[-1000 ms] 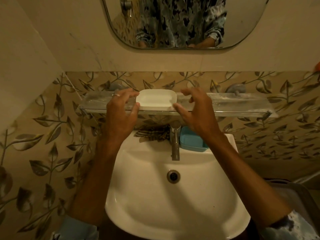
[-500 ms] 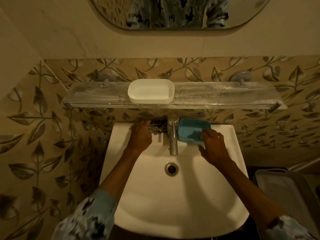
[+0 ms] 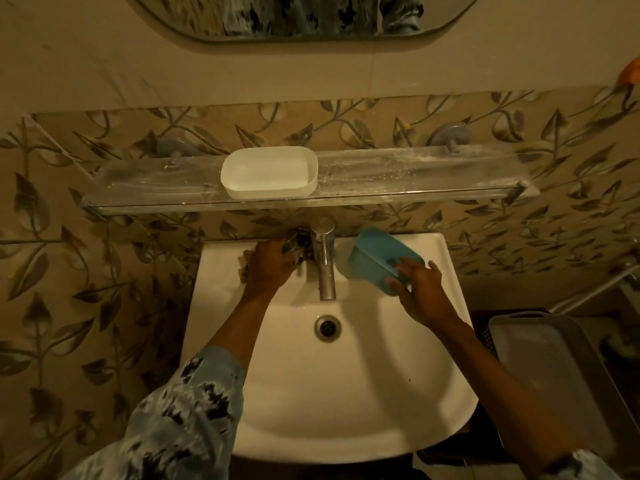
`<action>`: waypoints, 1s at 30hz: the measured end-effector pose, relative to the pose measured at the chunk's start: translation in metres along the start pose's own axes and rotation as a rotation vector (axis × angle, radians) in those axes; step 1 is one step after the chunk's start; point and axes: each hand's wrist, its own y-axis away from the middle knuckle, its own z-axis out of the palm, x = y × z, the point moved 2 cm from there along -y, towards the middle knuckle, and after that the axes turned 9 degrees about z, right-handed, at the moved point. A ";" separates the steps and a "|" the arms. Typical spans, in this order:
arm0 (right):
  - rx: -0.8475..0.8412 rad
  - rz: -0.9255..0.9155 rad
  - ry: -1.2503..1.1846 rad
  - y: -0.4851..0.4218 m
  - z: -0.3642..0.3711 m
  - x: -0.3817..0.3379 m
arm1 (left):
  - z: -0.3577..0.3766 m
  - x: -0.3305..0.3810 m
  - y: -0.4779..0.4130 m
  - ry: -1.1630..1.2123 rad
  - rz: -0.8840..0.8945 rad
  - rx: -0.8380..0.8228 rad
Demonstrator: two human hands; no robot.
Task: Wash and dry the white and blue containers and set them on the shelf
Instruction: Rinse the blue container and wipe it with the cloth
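- Centre right: my right hand [image 3: 422,289] grips the tilted blue container [image 3: 374,258].
- Centre: my left hand [image 3: 272,265] clutches a cloth [image 3: 294,241].
- Above: white container [image 3: 269,172] on the shelf [image 3: 415,176].

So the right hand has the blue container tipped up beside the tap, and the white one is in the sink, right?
No. The head view shows the white container on the shelf above the sink, not in it. The right hand does hold the blue container tipped up beside the tap.
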 end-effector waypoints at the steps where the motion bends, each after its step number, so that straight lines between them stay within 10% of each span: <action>1: -0.020 0.054 -0.165 0.006 -0.006 -0.002 | -0.004 -0.001 0.004 0.053 -0.017 0.044; 7: 0.033 0.204 -0.710 0.042 -0.039 -0.019 | -0.041 0.006 0.046 0.620 -0.085 0.291; 15: -0.197 0.214 -0.895 0.081 -0.055 -0.033 | -0.103 0.075 0.111 1.127 0.253 0.333; 25: 0.072 0.004 -0.737 0.107 -0.066 -0.050 | -0.087 0.157 0.108 0.472 0.432 0.230; 30: 0.113 0.032 -0.726 0.109 -0.070 -0.046 | -0.060 0.189 0.134 0.541 0.447 0.124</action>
